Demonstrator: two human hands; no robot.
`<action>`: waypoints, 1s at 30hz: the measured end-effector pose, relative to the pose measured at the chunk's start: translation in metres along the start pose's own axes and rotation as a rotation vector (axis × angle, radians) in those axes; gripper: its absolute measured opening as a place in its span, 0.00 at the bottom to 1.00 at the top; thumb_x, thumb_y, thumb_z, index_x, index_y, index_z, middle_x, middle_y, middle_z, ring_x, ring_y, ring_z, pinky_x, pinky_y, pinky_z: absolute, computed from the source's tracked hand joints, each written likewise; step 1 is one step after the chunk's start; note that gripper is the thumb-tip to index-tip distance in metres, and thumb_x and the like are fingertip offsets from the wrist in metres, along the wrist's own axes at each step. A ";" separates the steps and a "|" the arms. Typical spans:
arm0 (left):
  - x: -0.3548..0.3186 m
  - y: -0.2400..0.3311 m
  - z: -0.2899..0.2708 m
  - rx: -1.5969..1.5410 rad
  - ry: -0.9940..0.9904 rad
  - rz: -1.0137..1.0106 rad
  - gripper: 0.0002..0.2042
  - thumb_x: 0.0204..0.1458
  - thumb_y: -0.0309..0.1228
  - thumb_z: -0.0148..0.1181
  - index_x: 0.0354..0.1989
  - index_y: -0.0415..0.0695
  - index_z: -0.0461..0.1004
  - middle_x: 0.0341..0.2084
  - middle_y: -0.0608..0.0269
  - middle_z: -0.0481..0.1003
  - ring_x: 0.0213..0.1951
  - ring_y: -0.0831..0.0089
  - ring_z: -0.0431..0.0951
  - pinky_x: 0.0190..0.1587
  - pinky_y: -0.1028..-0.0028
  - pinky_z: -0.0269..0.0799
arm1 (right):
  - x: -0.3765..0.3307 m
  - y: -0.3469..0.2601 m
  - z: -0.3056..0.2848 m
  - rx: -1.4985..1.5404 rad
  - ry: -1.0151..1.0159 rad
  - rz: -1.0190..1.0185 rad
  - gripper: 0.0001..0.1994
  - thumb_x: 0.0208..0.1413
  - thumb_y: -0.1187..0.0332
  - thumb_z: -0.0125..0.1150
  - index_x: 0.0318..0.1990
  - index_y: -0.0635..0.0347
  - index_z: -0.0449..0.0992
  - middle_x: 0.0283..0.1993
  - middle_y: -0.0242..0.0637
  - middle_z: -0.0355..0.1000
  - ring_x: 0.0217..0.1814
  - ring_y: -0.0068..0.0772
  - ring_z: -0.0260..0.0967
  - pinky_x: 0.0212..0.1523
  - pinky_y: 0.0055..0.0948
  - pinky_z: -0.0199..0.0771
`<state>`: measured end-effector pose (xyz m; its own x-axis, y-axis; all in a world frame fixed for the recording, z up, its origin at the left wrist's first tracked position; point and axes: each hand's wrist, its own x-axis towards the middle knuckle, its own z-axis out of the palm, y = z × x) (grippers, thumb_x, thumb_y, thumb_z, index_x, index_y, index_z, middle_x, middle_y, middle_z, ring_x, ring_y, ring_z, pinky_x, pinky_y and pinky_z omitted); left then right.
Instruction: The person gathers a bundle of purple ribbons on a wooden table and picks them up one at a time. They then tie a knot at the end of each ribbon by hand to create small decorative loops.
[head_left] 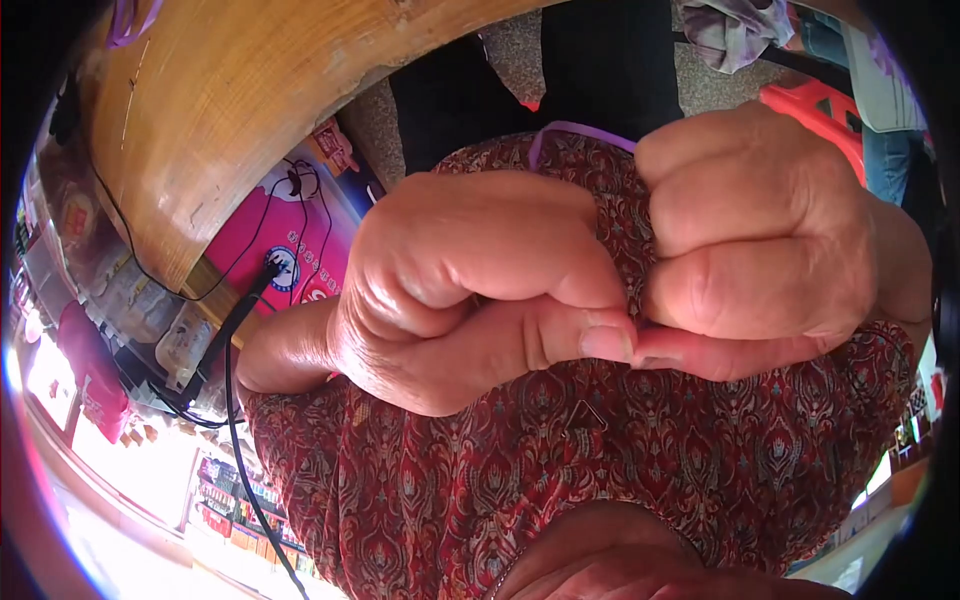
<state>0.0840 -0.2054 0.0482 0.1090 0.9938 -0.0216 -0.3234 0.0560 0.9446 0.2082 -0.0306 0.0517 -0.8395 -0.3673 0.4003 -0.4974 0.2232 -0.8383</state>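
My left hand [480, 290] and my right hand [760, 240] are raised close together in front of my chest, both closed. Their thumb tips meet or nearly meet in the middle, each thumb pressed against its bent index finger. A narrow purple ribbon [580, 130] arcs between the hands on their far side and disappears behind each of them. Whatever lies right between the fingertips is hidden. Below the hands, a small triangular outline [585, 415] shows against my red patterned top [640, 470].
A curved wooden table [240, 90] fills the far left, with another purple strip [130, 22] on it. Black cables [238, 400] hang beside a pink printed panel [280, 245] and clear plastic bags [115, 280]. At far right are a red plastic stool [820, 115] and someone's jeans [885, 165].
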 end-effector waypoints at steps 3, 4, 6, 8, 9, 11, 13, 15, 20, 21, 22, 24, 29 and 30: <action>-0.005 -0.017 0.003 -0.087 0.218 0.078 0.02 0.47 0.20 0.62 0.27 0.37 0.74 0.21 0.63 0.71 0.23 0.76 0.70 0.26 0.78 0.63 | -0.004 0.010 0.005 -0.008 0.076 -0.020 0.10 0.40 0.72 0.67 0.20 0.63 0.69 0.19 0.35 0.58 0.15 0.34 0.53 0.14 0.32 0.49; -0.007 -0.016 0.000 -0.099 0.284 -0.002 0.01 0.50 0.19 0.58 0.29 0.37 0.74 0.22 0.65 0.70 0.24 0.80 0.68 0.27 0.81 0.62 | -0.002 0.016 0.004 -0.109 0.122 0.010 0.11 0.41 0.70 0.68 0.21 0.63 0.70 0.19 0.34 0.58 0.16 0.34 0.54 0.16 0.31 0.50; -0.006 -0.028 -0.003 0.033 0.368 0.057 0.01 0.51 0.19 0.57 0.31 0.36 0.73 0.23 0.66 0.69 0.25 0.82 0.66 0.28 0.82 0.61 | -0.001 0.026 0.003 -0.212 0.162 0.027 0.11 0.41 0.69 0.69 0.23 0.63 0.70 0.19 0.33 0.58 0.17 0.34 0.54 0.17 0.30 0.51; -0.005 -0.027 -0.002 0.121 0.404 0.082 0.01 0.51 0.19 0.57 0.32 0.36 0.73 0.24 0.67 0.70 0.25 0.83 0.66 0.28 0.82 0.61 | 0.001 0.031 0.004 -0.175 0.248 0.100 0.12 0.41 0.67 0.69 0.27 0.64 0.72 0.19 0.31 0.59 0.18 0.27 0.55 0.19 0.28 0.52; -0.006 -0.024 0.001 0.178 0.468 0.098 0.02 0.51 0.19 0.58 0.32 0.36 0.74 0.24 0.67 0.70 0.25 0.84 0.66 0.28 0.83 0.61 | 0.003 0.029 0.003 -0.168 0.244 0.088 0.12 0.41 0.67 0.69 0.27 0.64 0.72 0.19 0.31 0.59 0.18 0.27 0.55 0.19 0.28 0.52; -0.009 -0.024 0.002 0.241 0.541 0.110 0.03 0.51 0.19 0.58 0.33 0.36 0.74 0.25 0.68 0.70 0.24 0.85 0.65 0.28 0.83 0.61 | 0.003 0.022 -0.003 -0.062 0.296 0.374 0.14 0.42 0.66 0.69 0.32 0.64 0.73 0.19 0.28 0.60 0.20 0.19 0.55 0.19 0.26 0.51; -0.006 -0.025 -0.001 0.143 0.602 0.103 0.05 0.50 0.20 0.59 0.35 0.37 0.74 0.26 0.69 0.72 0.25 0.87 0.66 0.29 0.85 0.62 | 0.001 -0.001 -0.025 0.191 0.211 0.766 0.07 0.55 0.70 0.58 0.35 0.66 0.71 0.25 0.32 0.68 0.25 0.21 0.66 0.23 0.20 0.67; -0.001 -0.024 0.004 -0.020 0.698 0.074 0.05 0.49 0.20 0.60 0.36 0.37 0.75 0.27 0.69 0.73 0.26 0.88 0.67 0.30 0.87 0.62 | 0.000 -0.001 -0.027 0.245 0.259 0.781 0.07 0.55 0.70 0.57 0.36 0.66 0.71 0.28 0.33 0.68 0.28 0.22 0.66 0.26 0.21 0.68; 0.001 -0.027 0.003 -0.162 0.742 0.057 0.06 0.49 0.19 0.60 0.35 0.38 0.76 0.27 0.70 0.74 0.27 0.88 0.67 0.30 0.88 0.63 | -0.008 0.009 -0.018 0.546 0.485 0.860 0.09 0.57 0.71 0.56 0.43 0.63 0.71 0.39 0.39 0.70 0.41 0.26 0.68 0.41 0.24 0.70; 0.000 -0.025 0.004 -0.190 0.731 0.044 0.06 0.49 0.19 0.60 0.36 0.39 0.76 0.27 0.70 0.74 0.27 0.88 0.68 0.30 0.88 0.63 | -0.008 0.010 -0.017 0.606 0.531 0.877 0.09 0.57 0.71 0.55 0.44 0.63 0.71 0.41 0.41 0.71 0.44 0.26 0.69 0.44 0.25 0.70; 0.001 -0.024 0.005 -0.192 0.734 0.047 0.06 0.49 0.19 0.60 0.36 0.39 0.76 0.27 0.70 0.74 0.27 0.88 0.68 0.30 0.88 0.63 | -0.009 0.009 -0.018 0.604 0.526 0.878 0.09 0.57 0.71 0.55 0.44 0.63 0.71 0.41 0.41 0.71 0.44 0.26 0.69 0.44 0.25 0.70; 0.007 -0.017 0.008 -0.213 0.761 0.052 0.07 0.48 0.19 0.61 0.36 0.39 0.76 0.28 0.70 0.75 0.27 0.88 0.68 0.30 0.88 0.63 | -0.007 0.003 -0.023 0.493 0.512 0.552 0.09 0.58 0.71 0.53 0.44 0.64 0.70 0.40 0.40 0.70 0.41 0.27 0.69 0.42 0.25 0.71; 0.017 -0.010 0.010 -0.248 0.794 0.141 0.08 0.48 0.19 0.61 0.37 0.39 0.76 0.29 0.69 0.75 0.28 0.88 0.68 0.31 0.88 0.63 | 0.015 -0.014 -0.044 0.364 0.434 0.400 0.08 0.58 0.73 0.52 0.44 0.66 0.70 0.38 0.40 0.70 0.39 0.26 0.69 0.40 0.24 0.71; 0.018 -0.009 0.010 -0.282 0.790 0.161 0.08 0.48 0.19 0.61 0.38 0.39 0.76 0.30 0.69 0.75 0.28 0.88 0.68 0.30 0.88 0.63 | 0.018 -0.015 -0.045 0.348 0.455 0.394 0.08 0.58 0.73 0.52 0.44 0.66 0.70 0.38 0.40 0.70 0.38 0.26 0.69 0.40 0.24 0.70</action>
<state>0.0982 -0.1890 0.0421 -0.6120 0.7611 -0.2150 -0.5122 -0.1743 0.8410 0.1908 -0.0004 0.0882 -0.9891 0.1138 0.0933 -0.1014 -0.0684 -0.9925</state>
